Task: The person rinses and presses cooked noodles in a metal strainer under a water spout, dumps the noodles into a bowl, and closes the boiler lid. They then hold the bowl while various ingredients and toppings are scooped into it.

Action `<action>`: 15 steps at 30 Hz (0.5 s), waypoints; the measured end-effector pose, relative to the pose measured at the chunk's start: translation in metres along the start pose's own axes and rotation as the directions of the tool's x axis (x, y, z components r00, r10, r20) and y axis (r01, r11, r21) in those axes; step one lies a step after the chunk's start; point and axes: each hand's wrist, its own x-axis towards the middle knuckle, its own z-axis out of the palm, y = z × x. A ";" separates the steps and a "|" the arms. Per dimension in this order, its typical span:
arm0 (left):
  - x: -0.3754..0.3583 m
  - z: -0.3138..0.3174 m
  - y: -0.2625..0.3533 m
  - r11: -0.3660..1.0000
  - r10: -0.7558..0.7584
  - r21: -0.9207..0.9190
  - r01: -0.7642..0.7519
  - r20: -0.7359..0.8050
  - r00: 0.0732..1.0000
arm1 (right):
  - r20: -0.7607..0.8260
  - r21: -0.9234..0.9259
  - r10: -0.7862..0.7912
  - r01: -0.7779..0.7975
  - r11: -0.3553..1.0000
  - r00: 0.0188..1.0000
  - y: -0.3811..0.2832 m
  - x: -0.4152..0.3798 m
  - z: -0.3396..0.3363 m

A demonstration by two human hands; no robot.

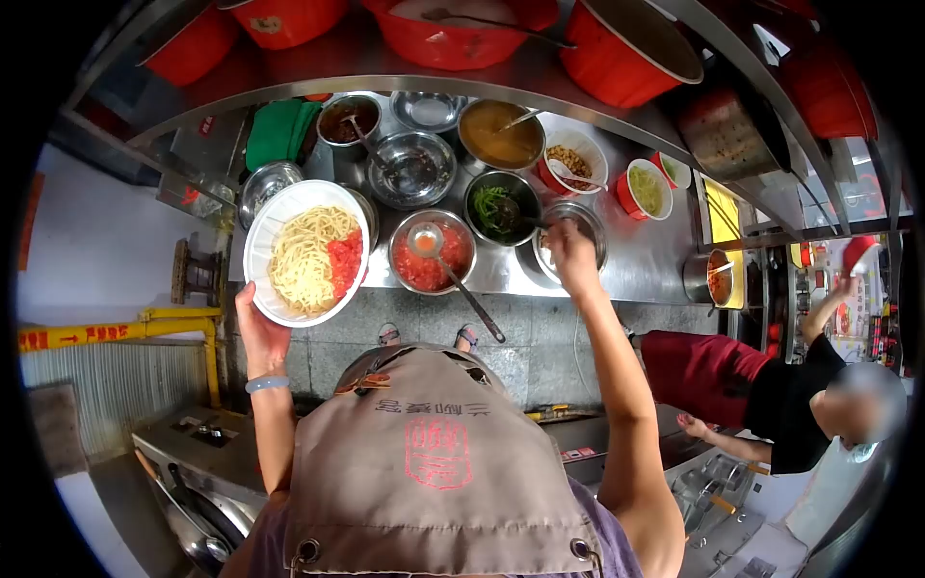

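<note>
My left hand (263,337) grips the edge of a large white bowl (254,252), tilted towards me. Pale noodles (301,265) fill most of it, with chopped red tomato (344,265) along the right side. My right hand (575,258) is closed around the dark handle of a ladle (536,223), whose head lies in a steel pot (523,189) of leafy greens (491,204). That hand is above a steel container (599,231), largely hiding its contents. Between my hands, a second ladle (469,301) rests in a steel basin (392,255) of tomato sauce.
Behind stand a steel bowl (438,193), a pot of brown broth (465,130) and a tub of nuts (601,152). Red-and-white tubs (626,199) sit right. An overhead shelf (385,85) holds red buckets (617,63). Another person (761,395) stands at right, one arm raised.
</note>
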 end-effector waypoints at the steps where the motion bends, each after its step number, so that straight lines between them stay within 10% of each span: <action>1: 0.000 0.001 0.000 1.000 -0.006 0.016 0.006 -0.012 1.000 | -0.023 -0.140 -0.325 0.319 0.937 0.945 -0.013 0.000 0.000; 4: 0.000 0.007 -0.001 0.999 0.010 0.035 -0.011 0.016 1.000 | 0.053 -0.214 -0.297 0.301 0.929 0.953 -0.024 -0.005 0.008; 6: 0.001 0.009 -0.002 0.999 0.012 0.035 -0.013 0.018 1.000 | 0.017 0.047 0.246 -0.246 0.968 0.969 -0.024 0.004 0.008; 8: 0.000 0.012 -0.004 0.999 0.019 0.033 -0.019 0.015 1.000 | 0.014 0.499 0.470 -0.414 0.761 0.882 0.013 0.010 0.019; 15: -0.001 0.019 -0.005 0.998 -0.015 0.059 0.013 0.028 0.999 | 0.018 0.642 0.534 -0.419 0.642 0.845 0.025 0.003 0.005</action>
